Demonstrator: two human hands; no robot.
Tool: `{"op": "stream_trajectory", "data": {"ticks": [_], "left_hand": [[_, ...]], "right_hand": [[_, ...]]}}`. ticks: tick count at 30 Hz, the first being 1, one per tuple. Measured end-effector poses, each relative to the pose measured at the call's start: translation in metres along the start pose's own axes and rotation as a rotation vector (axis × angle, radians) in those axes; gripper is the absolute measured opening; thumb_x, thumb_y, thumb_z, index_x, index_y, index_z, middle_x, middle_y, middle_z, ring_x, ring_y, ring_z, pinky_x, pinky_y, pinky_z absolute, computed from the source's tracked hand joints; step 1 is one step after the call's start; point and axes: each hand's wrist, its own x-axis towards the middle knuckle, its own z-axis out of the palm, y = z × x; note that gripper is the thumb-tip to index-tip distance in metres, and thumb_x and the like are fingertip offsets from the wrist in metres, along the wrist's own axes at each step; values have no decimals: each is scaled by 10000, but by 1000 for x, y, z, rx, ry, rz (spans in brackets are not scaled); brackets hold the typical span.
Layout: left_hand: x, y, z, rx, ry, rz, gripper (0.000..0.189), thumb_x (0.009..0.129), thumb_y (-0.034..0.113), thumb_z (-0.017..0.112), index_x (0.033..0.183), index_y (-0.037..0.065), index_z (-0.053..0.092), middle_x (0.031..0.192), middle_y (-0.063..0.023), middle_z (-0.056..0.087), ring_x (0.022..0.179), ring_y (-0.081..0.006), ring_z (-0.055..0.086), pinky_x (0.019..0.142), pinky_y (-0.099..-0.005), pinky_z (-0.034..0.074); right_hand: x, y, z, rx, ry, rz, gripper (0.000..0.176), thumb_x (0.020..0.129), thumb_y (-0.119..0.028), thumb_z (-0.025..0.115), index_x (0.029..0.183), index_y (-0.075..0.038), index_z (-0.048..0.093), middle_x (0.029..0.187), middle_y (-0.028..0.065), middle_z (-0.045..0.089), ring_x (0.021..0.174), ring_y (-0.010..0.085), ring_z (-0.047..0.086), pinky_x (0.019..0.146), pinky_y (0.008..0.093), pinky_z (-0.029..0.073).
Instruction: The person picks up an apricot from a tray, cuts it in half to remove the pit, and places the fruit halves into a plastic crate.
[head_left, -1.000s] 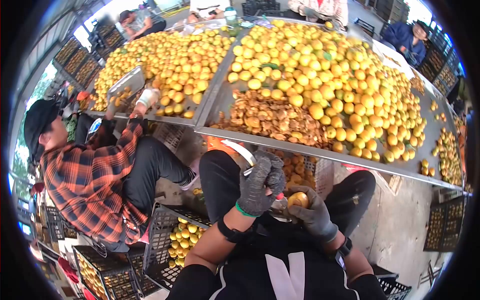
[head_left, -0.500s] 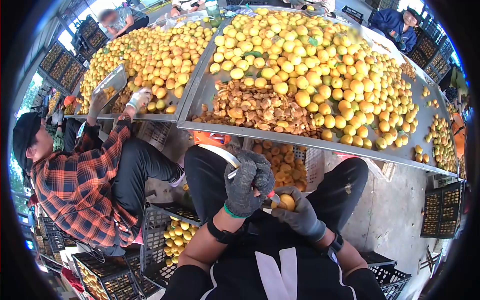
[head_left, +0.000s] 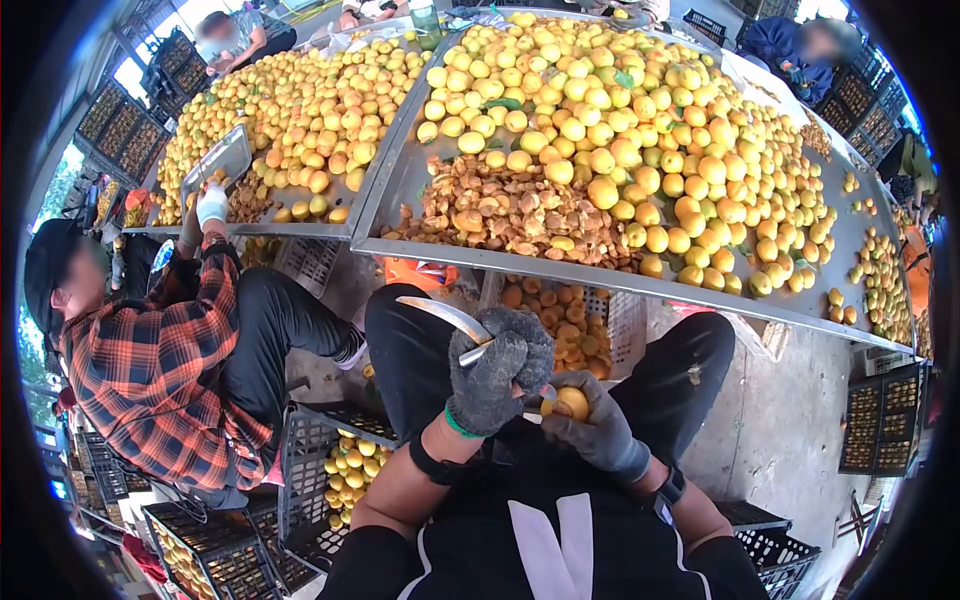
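Observation:
My left hand (head_left: 495, 370), in a dark grey knitted glove, is closed round a tool. A curved metal blade (head_left: 445, 318) sticks out of its upper left side, and a small tip shows near the fruit. In a smooth grey glove, my right hand (head_left: 600, 435) grips a yellow apricot (head_left: 568, 403), which has a brownish patch facing up. The two hands are close together above my lap. Beyond them, a crate (head_left: 625, 335) of orange-brown fruit pieces (head_left: 575, 330) stands below the table edge.
A metal table (head_left: 600, 268) bears heaps of yellow fruit (head_left: 700, 170) and a brown pile of pieces (head_left: 520, 215). At left sits a co-worker in a plaid shirt (head_left: 165, 370). Black crates (head_left: 300, 480) stand beside me, one holding fruit. More people are at the far side.
My left hand has turned slightly, showing more of the curved blade, and the red-ringed tip has drawn back from the apricot. The co-worker's hands have come together at the left.

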Motion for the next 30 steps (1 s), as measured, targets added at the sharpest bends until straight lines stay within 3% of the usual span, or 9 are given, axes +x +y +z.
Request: {"op": "stream_trajectory", "data": {"ticks": [11, 13, 14, 16, 19, 21, 23, 28, 30], "left_hand": [[-2, -11, -1, -8, 60, -29, 34, 897, 53, 539, 900, 43, 506, 727, -64, 513, 509, -112, 454, 435, -230, 365], [-1, -11, 4, 120, 68, -25, 180, 916, 241, 590, 888, 94, 490, 603, -24, 432, 423, -97, 375, 411, -251, 314], [0, -10, 2, 120, 69, -23, 180, 916, 241, 590, 888, 94, 490, 603, -24, 432, 423, -97, 375, 411, -251, 314], [0, -9, -2, 65, 120, -90, 78, 939, 133, 523, 903, 63, 519, 630, -21, 485, 463, -91, 428, 422, -229, 356], [6, 1, 1, -44, 160, -263, 131, 953, 188, 524, 899, 68, 528, 592, -4, 467, 447, -82, 425, 420, -224, 354], [9, 1, -1, -136, 137, -311, 144, 951, 198, 537, 889, 68, 532, 599, -8, 475, 436, -77, 421, 404, -221, 353], [10, 0, -5, -123, 147, -399, 140, 943, 192, 551, 881, 68, 532, 597, -13, 480, 419, -77, 418, 381, -221, 354], [9, -4, -1, 30, 183, -313, 133, 937, 190, 561, 881, 72, 533, 598, -12, 490, 413, -81, 437, 367, -227, 363], [9, -5, 4, 75, 219, -258, 133, 936, 190, 563, 882, 72, 534, 600, -11, 495, 415, -84, 447, 367, -228, 368]], "right_hand": [[-3, 8, 4, 38, 8, -69, 470, 868, -161, 668, 1248, -63, 409, 917, 26, 505, 732, 69, 490, 656, 204, 436], [-3, 7, 6, 36, 31, -53, 475, 869, -171, 669, 1250, -68, 404, 908, 23, 501, 722, 65, 485, 644, 200, 431], [-3, 7, 6, 36, 42, -63, 469, 873, -168, 664, 1252, -73, 403, 905, 21, 500, 706, 64, 482, 635, 195, 428], [-4, 7, 4, 37, 54, -71, 463, 877, -166, 658, 1253, -78, 402, 903, 19, 499, 690, 64, 478, 626, 190, 425], [-3, 2, -3, -82, -40, -56, 453, 881, -192, 658, 1239, -83, 404, 919, 30, 520, 644, 72, 486, 581, 190, 423], [-3, -4, 1, 189, -129, 13, 444, 878, -227, 666, 1213, -84, 412, 942, 49, 544, 613, 83, 496, 538, 197, 416], [-2, -9, 1, 186, -126, 82, 445, 876, -243, 668, 1203, -85, 411, 956, 58, 550, 600, 87, 496, 520, 203, 411], [-2, -6, 3, 43, -72, 113, 437, 878, -243, 664, 1194, -98, 400, 954, 59, 545, 587, 87, 492, 499, 206, 399], [1, -6, 8, -89, -1, -34, 424, 883, -249, 658, 1188, -109, 400, 904, 40, 531, 581, 84, 491, 499, 201, 394]]}}
